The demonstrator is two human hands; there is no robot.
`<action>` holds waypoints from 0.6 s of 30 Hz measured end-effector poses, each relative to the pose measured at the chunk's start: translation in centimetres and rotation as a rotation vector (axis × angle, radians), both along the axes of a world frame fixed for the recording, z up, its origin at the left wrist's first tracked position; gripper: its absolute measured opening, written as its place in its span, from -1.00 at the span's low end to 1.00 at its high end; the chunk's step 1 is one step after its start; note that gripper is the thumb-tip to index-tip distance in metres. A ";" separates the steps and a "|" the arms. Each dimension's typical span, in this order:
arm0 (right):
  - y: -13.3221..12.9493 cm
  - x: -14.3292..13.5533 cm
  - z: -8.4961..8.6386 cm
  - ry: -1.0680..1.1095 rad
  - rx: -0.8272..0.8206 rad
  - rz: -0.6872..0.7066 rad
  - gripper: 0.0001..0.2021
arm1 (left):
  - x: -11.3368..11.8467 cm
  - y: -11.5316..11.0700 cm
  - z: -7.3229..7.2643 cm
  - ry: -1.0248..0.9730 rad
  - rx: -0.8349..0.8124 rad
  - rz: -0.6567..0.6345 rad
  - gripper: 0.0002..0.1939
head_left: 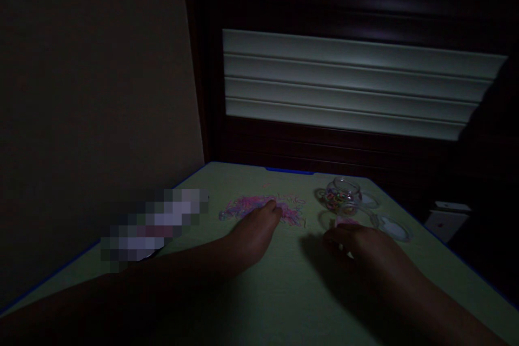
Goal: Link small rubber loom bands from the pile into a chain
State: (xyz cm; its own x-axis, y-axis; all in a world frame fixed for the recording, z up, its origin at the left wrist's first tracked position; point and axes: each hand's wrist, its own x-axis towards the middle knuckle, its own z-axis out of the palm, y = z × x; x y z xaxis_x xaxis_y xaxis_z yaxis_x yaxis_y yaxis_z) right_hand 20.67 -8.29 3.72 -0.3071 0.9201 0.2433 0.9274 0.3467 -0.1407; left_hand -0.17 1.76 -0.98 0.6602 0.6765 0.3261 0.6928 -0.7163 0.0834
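The pile of pink-purple bands (243, 207) spreads sideways across the worktop (267, 303), under the left hand (258, 230), the nearer one; the right hand (367, 247) bends beside a clear container (351, 220) with pink contents; both hands' fingers curl, grip unclear; behind, a clear jar (343, 194) holds multicoloured pieces

Very dim — pale slats (348, 86) brightest — table (279, 265) foreground shadowed.
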 end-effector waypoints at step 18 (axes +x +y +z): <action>0.0 -0.1 0.0 0.003 0.007 -0.009 -0.82 | -0.1 -0.3 0.3 -0.028 -0.005 -0.047 -0.72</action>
State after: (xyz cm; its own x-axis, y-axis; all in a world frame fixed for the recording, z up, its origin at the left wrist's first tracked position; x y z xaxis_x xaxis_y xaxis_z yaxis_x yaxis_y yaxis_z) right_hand 20.56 -8.25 3.70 -0.2978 0.9211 0.2508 0.9300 0.3392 -0.1415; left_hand -0.23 1.43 -0.71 0.6819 0.6465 0.3421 0.6556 -0.7476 0.1059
